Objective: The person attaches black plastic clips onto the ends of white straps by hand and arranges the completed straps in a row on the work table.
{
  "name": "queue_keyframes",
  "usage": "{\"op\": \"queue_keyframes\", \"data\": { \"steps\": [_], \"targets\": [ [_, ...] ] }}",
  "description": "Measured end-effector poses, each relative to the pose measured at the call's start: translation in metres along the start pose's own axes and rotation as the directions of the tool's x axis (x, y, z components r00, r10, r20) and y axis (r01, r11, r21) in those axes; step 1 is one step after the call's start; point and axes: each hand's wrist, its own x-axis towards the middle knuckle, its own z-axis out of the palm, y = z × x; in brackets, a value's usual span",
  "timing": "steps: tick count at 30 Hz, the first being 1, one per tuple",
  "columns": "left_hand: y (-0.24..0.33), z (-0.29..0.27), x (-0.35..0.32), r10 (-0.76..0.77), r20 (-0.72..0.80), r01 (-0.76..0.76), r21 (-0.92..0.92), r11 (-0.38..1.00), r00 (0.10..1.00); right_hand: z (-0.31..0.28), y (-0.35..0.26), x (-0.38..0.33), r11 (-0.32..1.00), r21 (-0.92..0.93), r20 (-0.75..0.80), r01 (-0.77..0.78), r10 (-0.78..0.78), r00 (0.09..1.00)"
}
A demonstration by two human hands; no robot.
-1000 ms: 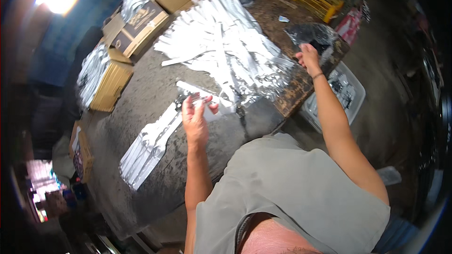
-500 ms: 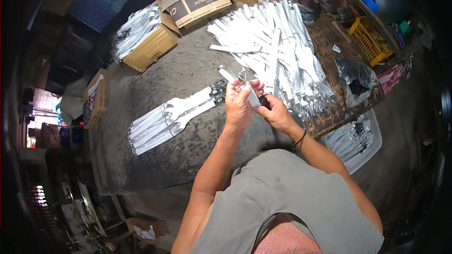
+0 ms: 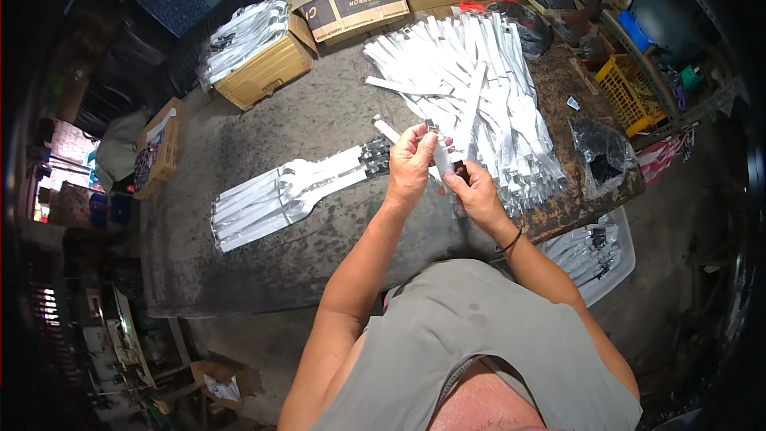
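Above the table's near edge, my left hand [image 3: 409,169] is closed on a white strap [image 3: 443,161], thumb and fingers pinching it. A small dark piece like a buckle or clip sticks up past those fingertips. My right hand [image 3: 476,194] grips the strap's lower part, where another dark end shows by its thumb. Just left of my hands lies a row of similar white straps [image 3: 279,198] in clear wrapping, their dark ends towards me. A large heap of loose white straps [image 3: 495,104] spreads beyond my hands to the right.
Cardboard boxes filled with white straps [image 3: 263,76] stand at the back left, near a printed box [image 3: 359,14]. On the right are a clear plastic bag [image 3: 602,156], a yellow basket [image 3: 626,104] and a white tub [image 3: 626,259] below the table edge.
My hands have drawn slightly apart along the strap, and a dark buckle-like end now shows above my left fingertips. The whole view has shifted a little.
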Motion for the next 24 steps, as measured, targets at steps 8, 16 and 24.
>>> {"op": "queue_keyframes", "data": {
  "steps": [8,16,24],
  "targets": [
    [-0.005,0.001,-0.017,-0.052,0.065,0.036,0.229,0.973,0.997,0.002,-0.007,0.002,0.999,0.045,-0.038,-0.005,0.007,0.999],
    [-0.010,-0.008,-0.022,0.008,0.121,-0.044,0.298,0.954,0.993,-0.025,-0.024,0.012,0.994,-0.060,-0.163,0.088,-0.097,0.982],
    [-0.014,-0.006,-0.030,-0.098,0.202,0.005,0.420,0.907,0.975,-0.026,-0.083,0.038,0.982,-0.186,0.025,0.045,-0.041,0.999]
  ]
}}
